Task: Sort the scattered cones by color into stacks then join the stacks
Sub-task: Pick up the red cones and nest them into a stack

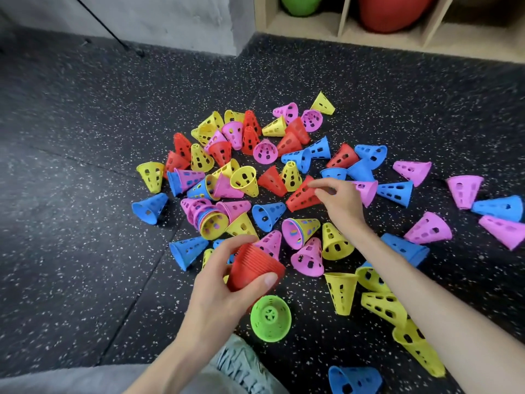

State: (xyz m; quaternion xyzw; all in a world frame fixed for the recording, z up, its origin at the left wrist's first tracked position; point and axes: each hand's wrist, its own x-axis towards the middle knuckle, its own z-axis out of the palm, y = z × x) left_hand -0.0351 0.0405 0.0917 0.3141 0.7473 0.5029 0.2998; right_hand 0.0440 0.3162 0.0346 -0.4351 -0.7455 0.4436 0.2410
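Left hand (224, 282) wraps around a ribbed stack of red cones (255, 265), thumb across its wide rim, tightly nested smooth plastic. Just below that stack a green cone (270, 318) lies with its open mouth up, slotted walls showing. Up and right of the stack, the right hand (339, 199) pinches a single red cone (302, 194) lying on its side. Perforated yellow, pink and blue cones lie scattered around the stack on speckled black rubber flooring (85, 223).
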